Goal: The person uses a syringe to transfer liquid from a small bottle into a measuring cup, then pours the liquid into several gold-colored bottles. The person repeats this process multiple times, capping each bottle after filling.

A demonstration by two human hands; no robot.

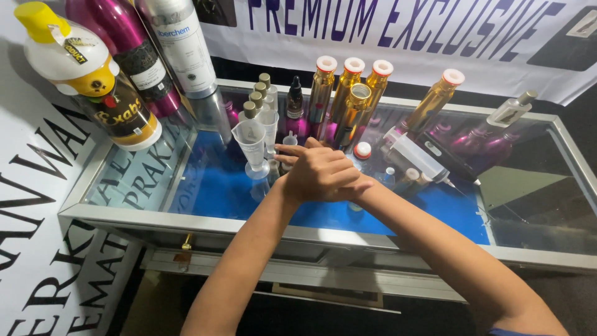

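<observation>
**Hands pressed together over the glass counter**

The left hand (320, 174) lies flat on top of the right hand (292, 157), fingers closed side by side and pointing leftward; the two are pressed one against the other above the glass-topped display case (205, 219). Of the right hand only the fingertips show, poking out beyond the left hand's knuckles. Whether anything sits between the palms cannot be told.

Just past those fingertips stands a clear plastic measuring cup (252, 146), cone-shaped on a round foot, with a second one close behind it. Beyond the hands, a row of tall amber glass bottles with red-and-white caps (339, 93) stands upright, and a small dark dropper bottle (295, 99) sits to their left. To the right of the hands a large plastic syringe (413, 155) lies on its side on the glass, needle end pointing away, with a small red-and-white cap (362, 150) between it and the hands. Farther right a clear square flask (509, 112) leans tilted. Far to the left, big aluminium canisters (134, 56) lean against a printed banner (37, 205).
</observation>
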